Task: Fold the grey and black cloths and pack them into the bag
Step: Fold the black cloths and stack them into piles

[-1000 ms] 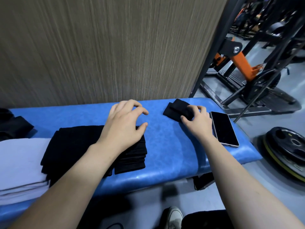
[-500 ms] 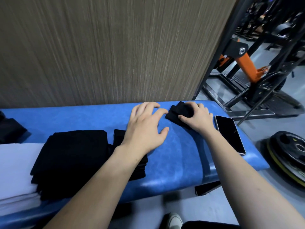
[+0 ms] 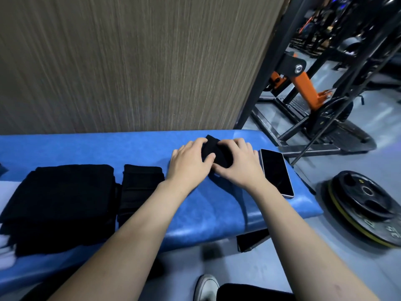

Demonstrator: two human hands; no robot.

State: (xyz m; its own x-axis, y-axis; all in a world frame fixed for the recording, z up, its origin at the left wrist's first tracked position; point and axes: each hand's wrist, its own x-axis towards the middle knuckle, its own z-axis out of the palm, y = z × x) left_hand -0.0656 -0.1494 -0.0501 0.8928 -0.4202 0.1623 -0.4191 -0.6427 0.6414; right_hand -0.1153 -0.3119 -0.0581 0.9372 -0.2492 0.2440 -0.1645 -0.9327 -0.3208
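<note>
Both hands on small black cloth

Blue padded bench [image 3: 134, 148] nearest. Two folded black stacks on its left: big stack [image 3: 63, 205], narrow stack [image 3: 141, 187]. Far right end: small black cloth [image 3: 213, 152], crumpled, matte, pinched by left hand [image 3: 191, 161] and right hand [image 3: 238, 166], fingers curled on it. One phone [image 3: 276, 172] just beside. Beyond: weight plate [image 3: 366, 205] on floor, wood-grain wall [image 3: 130, 61], gym rack [image 3: 314, 94].

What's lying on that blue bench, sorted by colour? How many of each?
Black cloth items: 3, namely the big stack, the narrow stack, and the small cloth held by the left hand and right hand.
White cloth: 1, the pile at the left edge.
Black phone: 1.
Total: 5.
</note>
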